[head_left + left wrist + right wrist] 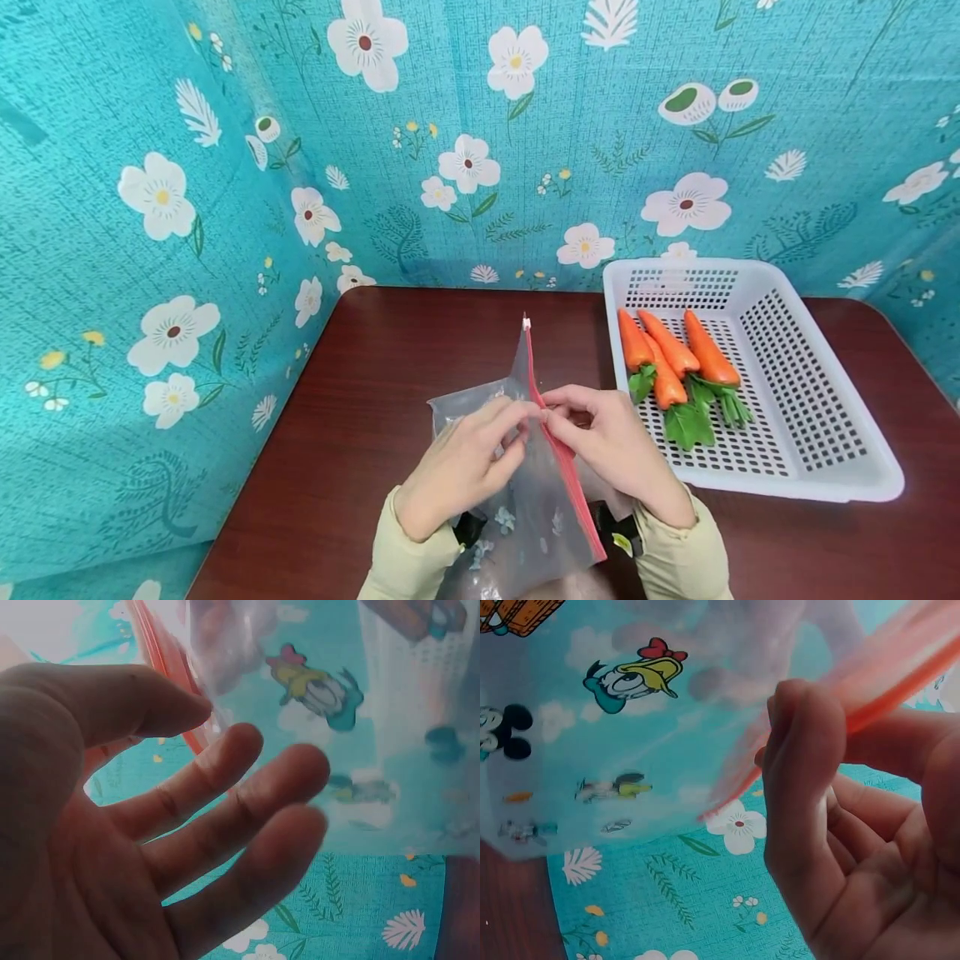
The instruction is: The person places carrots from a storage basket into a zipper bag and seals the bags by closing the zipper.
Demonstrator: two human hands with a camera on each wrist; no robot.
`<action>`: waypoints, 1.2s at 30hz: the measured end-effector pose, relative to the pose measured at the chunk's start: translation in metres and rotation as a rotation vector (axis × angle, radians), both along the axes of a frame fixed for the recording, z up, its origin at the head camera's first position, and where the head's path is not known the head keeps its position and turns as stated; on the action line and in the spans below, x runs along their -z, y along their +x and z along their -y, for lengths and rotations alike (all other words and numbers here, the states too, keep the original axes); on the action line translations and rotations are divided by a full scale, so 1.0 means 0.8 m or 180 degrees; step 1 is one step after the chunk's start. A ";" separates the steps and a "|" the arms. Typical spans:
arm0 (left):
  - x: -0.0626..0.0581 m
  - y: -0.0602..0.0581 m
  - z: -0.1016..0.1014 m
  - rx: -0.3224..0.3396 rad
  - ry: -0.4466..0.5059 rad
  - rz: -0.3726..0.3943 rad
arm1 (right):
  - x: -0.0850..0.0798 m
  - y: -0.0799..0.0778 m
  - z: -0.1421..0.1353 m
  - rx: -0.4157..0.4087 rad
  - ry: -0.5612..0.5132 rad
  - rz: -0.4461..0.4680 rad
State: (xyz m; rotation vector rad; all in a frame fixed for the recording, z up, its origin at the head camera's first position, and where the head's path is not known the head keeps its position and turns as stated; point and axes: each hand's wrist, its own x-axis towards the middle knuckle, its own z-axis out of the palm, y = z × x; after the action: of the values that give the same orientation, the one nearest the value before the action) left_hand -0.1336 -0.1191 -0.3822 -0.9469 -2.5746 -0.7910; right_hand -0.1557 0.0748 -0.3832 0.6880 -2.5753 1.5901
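Observation:
A clear zip bag [525, 500] with a red zip edge [573, 487] stands upright between both hands, a small white slider [527, 323] at its far end. Cartoon figures are printed on its film, Donald Duck [634, 675] among them. My left hand [472, 454] pinches the bag near the middle of the zip with thumb and forefinger, its other fingers spread loosely beside the film. From the other side, my right hand [611, 437] pinches the red edge between thumb and forefinger. The fingertips of both hands meet close together there.
At the right stands a white plastic basket [825, 392] with perforated walls. Several carrots [708, 350] with green tops lie in its left part. The dark brown table [300, 500] ends at a blue floral curtain [450, 100] behind and to the left.

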 end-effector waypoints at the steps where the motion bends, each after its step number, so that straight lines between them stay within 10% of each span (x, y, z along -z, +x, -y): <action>1: 0.001 0.000 0.000 -0.0056 -0.0068 -0.0084 | 0.001 0.000 0.001 -0.0021 -0.0011 0.0017; 14: 0.004 -0.007 0.011 -0.0524 -0.0428 -0.0705 | -0.007 0.006 -0.001 0.0157 0.0075 0.0237; 23: -0.012 0.001 0.025 -0.0518 0.0034 -0.1010 | -0.031 0.009 -0.021 0.0721 0.0982 -0.0395; 36: -0.004 -0.002 0.033 -0.0681 -0.0065 -0.0372 | -0.041 -0.001 -0.062 0.1333 0.1288 -0.0874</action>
State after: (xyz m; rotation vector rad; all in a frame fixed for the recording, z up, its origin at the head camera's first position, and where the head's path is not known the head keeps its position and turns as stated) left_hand -0.1351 -0.1458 -0.3787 -0.6860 -2.5322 -0.6327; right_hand -0.1567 0.1247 -0.3503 0.3158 -2.6172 0.8067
